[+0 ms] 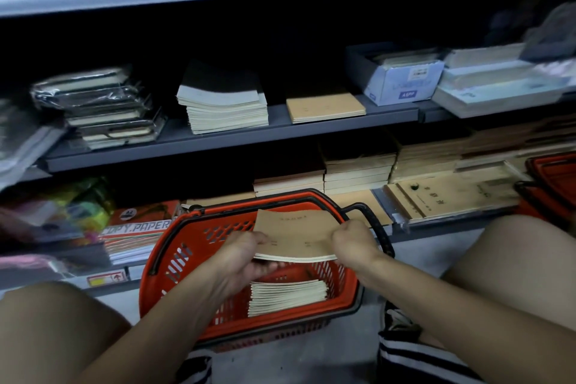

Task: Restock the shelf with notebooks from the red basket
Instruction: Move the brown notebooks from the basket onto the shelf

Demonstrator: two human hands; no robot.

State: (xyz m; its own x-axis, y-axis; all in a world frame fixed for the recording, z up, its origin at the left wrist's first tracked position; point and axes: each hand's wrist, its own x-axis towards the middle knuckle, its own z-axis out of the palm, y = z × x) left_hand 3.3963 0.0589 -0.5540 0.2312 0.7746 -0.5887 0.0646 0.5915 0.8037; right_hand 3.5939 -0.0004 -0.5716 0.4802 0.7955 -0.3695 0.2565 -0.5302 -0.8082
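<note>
Item: notebooks (296, 237), a thin sheaf with tan kraft covers, small dark print on the top cover, cream page edges showing along the lower side; the sheaf bows upward in the middle. Held at centre frame above the red basket (187, 246).

In the basket: a second stack of notebooks (286, 296), cream edges fanned, lying on the basket floor at lower centre.

Setting: grey metal shelf (218, 140) across the middle of the frame, carrying, left to right, wrapped dark notebooks, a cream stack, a low tan stack (325, 107) and a blue-white box. Lower shelf holds copy paper at left, tan stacks at right. Grey floor below; my bare knees at both lower corners.

Hold: my left hand (246, 259) is closed on the sheaf's left edge, my right hand (352, 243) is clenched on its right edge.
</note>
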